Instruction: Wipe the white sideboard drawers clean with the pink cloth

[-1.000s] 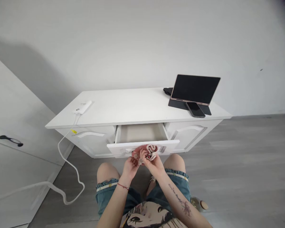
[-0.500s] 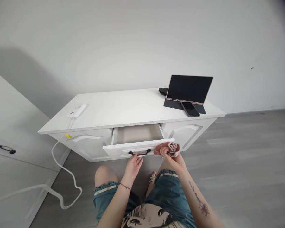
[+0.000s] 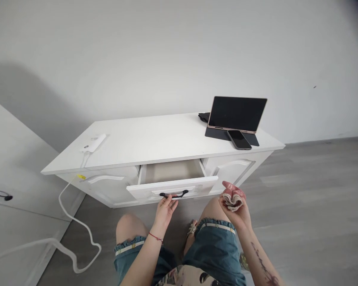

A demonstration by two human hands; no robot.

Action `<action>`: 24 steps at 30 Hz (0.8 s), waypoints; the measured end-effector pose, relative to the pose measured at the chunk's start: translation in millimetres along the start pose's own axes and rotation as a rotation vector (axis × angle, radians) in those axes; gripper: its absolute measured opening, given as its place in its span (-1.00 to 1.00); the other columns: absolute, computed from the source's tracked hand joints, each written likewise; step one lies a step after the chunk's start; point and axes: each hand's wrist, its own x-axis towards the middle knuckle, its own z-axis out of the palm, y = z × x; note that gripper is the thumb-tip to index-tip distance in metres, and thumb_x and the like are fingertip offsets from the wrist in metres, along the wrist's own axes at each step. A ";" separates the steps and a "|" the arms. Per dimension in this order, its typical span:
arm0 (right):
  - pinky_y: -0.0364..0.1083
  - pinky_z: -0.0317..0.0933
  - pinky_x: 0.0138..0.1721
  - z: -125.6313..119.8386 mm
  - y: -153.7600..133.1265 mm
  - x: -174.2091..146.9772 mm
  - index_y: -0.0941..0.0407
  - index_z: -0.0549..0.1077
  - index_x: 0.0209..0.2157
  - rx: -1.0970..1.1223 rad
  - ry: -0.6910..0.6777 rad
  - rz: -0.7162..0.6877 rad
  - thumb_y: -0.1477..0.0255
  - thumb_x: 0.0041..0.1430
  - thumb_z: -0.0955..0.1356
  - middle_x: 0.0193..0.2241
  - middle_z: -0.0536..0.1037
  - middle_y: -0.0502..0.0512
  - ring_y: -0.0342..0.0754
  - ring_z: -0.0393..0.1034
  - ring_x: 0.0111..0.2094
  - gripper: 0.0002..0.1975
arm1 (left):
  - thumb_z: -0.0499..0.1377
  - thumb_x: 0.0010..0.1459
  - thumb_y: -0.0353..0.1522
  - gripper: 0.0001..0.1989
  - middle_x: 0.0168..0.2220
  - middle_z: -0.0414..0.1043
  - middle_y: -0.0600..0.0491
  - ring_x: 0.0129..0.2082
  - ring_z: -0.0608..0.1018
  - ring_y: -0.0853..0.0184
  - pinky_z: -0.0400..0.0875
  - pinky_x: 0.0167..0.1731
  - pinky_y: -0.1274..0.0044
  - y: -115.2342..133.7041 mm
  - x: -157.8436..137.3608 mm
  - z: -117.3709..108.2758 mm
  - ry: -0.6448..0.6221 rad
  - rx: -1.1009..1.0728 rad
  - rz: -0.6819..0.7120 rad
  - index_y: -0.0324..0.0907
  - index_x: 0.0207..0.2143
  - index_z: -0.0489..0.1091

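Note:
The white drawer [image 3: 173, 186] stands pulled out of the cabinet, and its bare inside shows. My left hand [image 3: 164, 210] has its fingers closed on the black drawer handle [image 3: 181, 194]. Off to the right of the drawer front, my right hand [image 3: 240, 216] grips a crumpled red-and-white cloth [image 3: 234, 198] above my knee. The cloth is bunched up, with pale folded edges facing me and a red corner sticking out to the left.
On the white cabinet top [image 3: 149, 139] stand a tablet [image 3: 238, 114] with a phone [image 3: 239, 140] before it, and a dark item [image 3: 203, 117] partly behind. A white power strip [image 3: 94, 143] lies left, its cord [image 3: 74, 218] hanging down. A white cupboard [image 3: 14, 159] borders the left.
My right hand has moved right and slightly down with the cloth, away from the drawer front. My left hand stays on the handle. The drawer remains pulled out.

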 end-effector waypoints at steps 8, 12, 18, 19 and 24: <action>-0.01 0.39 -0.31 -21.3 19.3 6.8 0.06 0.37 -0.51 -0.024 0.149 0.036 0.47 -0.13 0.38 -0.54 0.54 -0.12 -0.10 0.41 -0.41 -0.91 | 0.31 0.05 -0.56 -0.84 -0.43 0.60 0.02 -0.48 0.58 0.42 0.56 -0.19 0.45 17.5 36.0 21.8 0.035 0.072 -0.002 -0.22 -0.51 0.43; -0.03 0.39 -0.31 -26.3 19.1 5.0 0.07 0.39 -0.49 0.014 0.175 0.062 0.49 -0.16 0.40 -0.51 0.56 -0.13 -0.12 0.42 -0.43 -0.88 | 0.29 0.09 -0.57 -0.84 -0.44 0.58 0.03 -0.48 0.58 0.42 0.53 -0.13 0.42 26.8 54.5 37.0 0.069 0.084 -0.003 -0.22 -0.49 0.41; -0.03 0.38 -0.34 -36.4 16.7 2.3 0.07 0.39 -0.53 0.027 0.177 0.089 0.48 -0.20 0.43 -0.57 0.52 -0.14 -0.10 0.44 -0.44 -0.86 | 0.25 0.12 -0.58 -0.80 -0.50 0.54 0.04 -0.51 0.56 0.43 0.52 -0.15 0.42 33.8 75.3 48.0 0.092 0.078 0.000 -0.22 -0.52 0.37; -0.03 0.38 -0.33 -37.5 17.3 1.8 0.07 0.38 -0.54 0.030 0.167 0.087 0.48 -0.20 0.43 -0.58 0.52 -0.15 -0.10 0.44 -0.44 -0.86 | 0.26 0.11 -0.58 -0.80 -0.51 0.53 0.05 -0.51 0.56 0.43 0.51 -0.14 0.42 34.5 77.6 49.0 0.094 0.077 0.001 -0.22 -0.52 0.37; -0.03 0.38 -0.32 -42.4 25.0 -0.2 0.08 0.38 -0.58 -0.046 0.103 0.098 0.48 -0.19 0.44 -0.58 0.53 -0.13 -0.08 0.45 -0.41 -0.85 | 0.24 0.13 -0.57 -0.80 -0.53 0.50 0.06 -0.50 0.56 0.42 0.50 -0.13 0.44 36.6 85.3 53.9 0.101 0.081 0.008 -0.21 -0.51 0.36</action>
